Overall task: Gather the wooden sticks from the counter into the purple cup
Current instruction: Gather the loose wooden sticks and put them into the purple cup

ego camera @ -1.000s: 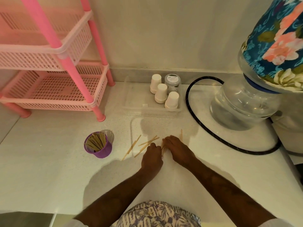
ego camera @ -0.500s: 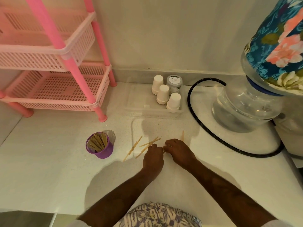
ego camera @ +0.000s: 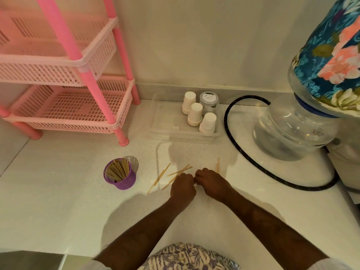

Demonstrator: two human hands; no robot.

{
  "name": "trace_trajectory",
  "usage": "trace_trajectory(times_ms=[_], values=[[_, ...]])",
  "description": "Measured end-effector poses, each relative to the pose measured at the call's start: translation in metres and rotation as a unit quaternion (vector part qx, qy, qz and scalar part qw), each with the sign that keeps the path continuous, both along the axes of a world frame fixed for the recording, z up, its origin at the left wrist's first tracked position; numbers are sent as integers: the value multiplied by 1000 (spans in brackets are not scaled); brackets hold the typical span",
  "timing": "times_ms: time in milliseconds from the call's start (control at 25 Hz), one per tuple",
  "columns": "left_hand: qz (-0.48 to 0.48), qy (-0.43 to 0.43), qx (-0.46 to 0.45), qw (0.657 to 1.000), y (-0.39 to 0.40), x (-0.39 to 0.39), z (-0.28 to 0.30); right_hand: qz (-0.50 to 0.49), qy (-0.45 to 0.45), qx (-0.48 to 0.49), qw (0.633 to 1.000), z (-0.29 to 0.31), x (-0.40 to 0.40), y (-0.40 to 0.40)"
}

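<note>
Head view: left hand [ego camera: 183,187] and right hand [ego camera: 211,182] curl knuckle to knuckle over wooden sticks [ego camera: 178,172] on counter [ego camera: 58,201]; actual grip cannot be made out; purple cup [ego camera: 121,175] sits to the left.

Pale thin wooden sticks [ego camera: 178,171] lie matt on the glossy speckled white stone counter [ego camera: 58,201]; at nine o'clock, a smooth purple plastic cup [ego camera: 124,182].

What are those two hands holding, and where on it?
Both hands, left and right, grip a small bundle of sticks; only a sliver shows between them, so the exact spot cannot be told.
</note>
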State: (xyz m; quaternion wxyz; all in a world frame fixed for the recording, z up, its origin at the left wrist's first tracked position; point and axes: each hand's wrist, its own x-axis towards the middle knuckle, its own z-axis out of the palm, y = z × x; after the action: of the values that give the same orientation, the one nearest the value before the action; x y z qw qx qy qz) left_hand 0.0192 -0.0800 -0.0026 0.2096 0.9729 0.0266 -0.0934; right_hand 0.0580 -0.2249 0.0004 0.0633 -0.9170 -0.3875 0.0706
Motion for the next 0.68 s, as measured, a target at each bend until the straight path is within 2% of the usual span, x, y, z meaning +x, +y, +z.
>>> trace_trajectory(times_ms=[240,480,680], values=[[-31,-3,38,999,-1,1,-1,14,-3,-8,1000,3,-2,-1],[-21,16,18,999,0,5,4,13,-3,-3,1000,3,-6,-4],[-39,-25,17,999,1,-5,-4,8,-9,13,1000,3,-9,-4]])
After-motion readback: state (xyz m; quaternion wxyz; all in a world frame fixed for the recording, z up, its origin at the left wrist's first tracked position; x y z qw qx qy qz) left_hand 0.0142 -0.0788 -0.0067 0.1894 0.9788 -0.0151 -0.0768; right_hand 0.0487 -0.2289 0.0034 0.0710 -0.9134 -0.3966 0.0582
